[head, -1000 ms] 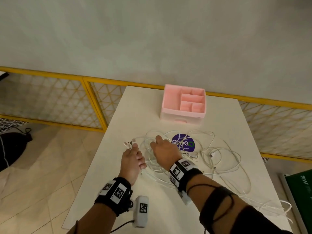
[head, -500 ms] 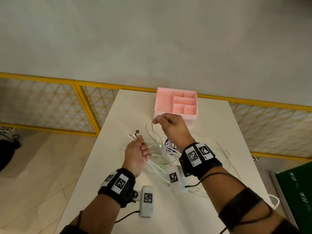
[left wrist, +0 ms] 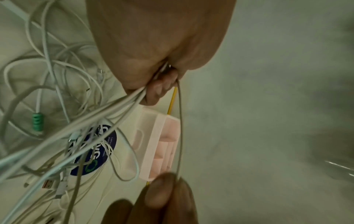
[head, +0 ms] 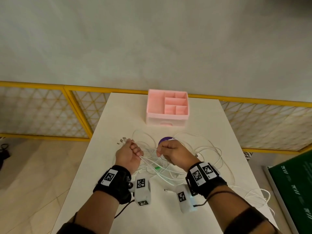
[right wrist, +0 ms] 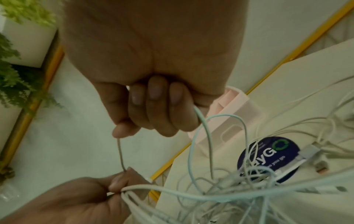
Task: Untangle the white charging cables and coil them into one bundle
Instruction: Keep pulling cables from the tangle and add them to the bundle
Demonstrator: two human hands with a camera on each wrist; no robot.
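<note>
Several white charging cables (head: 209,154) lie tangled across the white table (head: 233,141). My left hand (head: 130,153) is a fist around a bunch of cable ends, and their metal plugs (head: 121,141) stick out past its knuckles. The held strands (left wrist: 118,106) run down from that fist into the tangle. My right hand (head: 170,152) sits close to the left and grips one cable (right wrist: 199,121) in its curled fingers (right wrist: 153,97). A short stretch of cable (right wrist: 120,154) spans between the two hands. One cable carries a green spiral sleeve (left wrist: 37,122).
A pink compartment organiser (head: 167,107) stands at the table's far end. A round purple sticker (head: 166,139) lies under the cables. Loops of cable (head: 258,196) hang off the right edge. A yellow-framed lattice fence (head: 50,108) runs behind, and a green board (head: 293,186) stands at the right.
My right hand has come down from beside the organiser and back toward the left hand, still holding a cable. The left hand keeps its bunch of cable ends.
</note>
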